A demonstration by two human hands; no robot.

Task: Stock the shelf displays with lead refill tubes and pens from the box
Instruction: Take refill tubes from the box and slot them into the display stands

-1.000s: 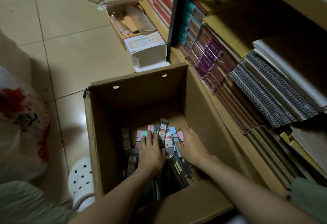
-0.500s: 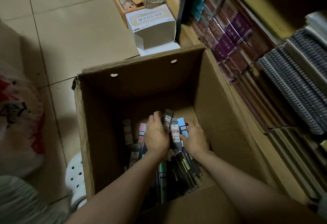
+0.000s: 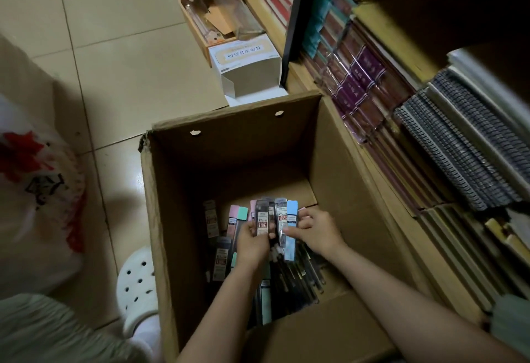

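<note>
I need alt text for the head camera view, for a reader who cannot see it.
Two bare hands reach into a deep cardboard box on a tiled floor; the left hand and right hand gather a bunch of lead refill tubes above loose pens. Shelves of notebooks stand to the right.

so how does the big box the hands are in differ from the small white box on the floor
The big box is plain brown cardboard, open upward, holding refill tubes. The small white box is smaller, bears a printed label on top, and opens sideways, showing nothing inside. Both sit on the floor beside the shelves.
</note>
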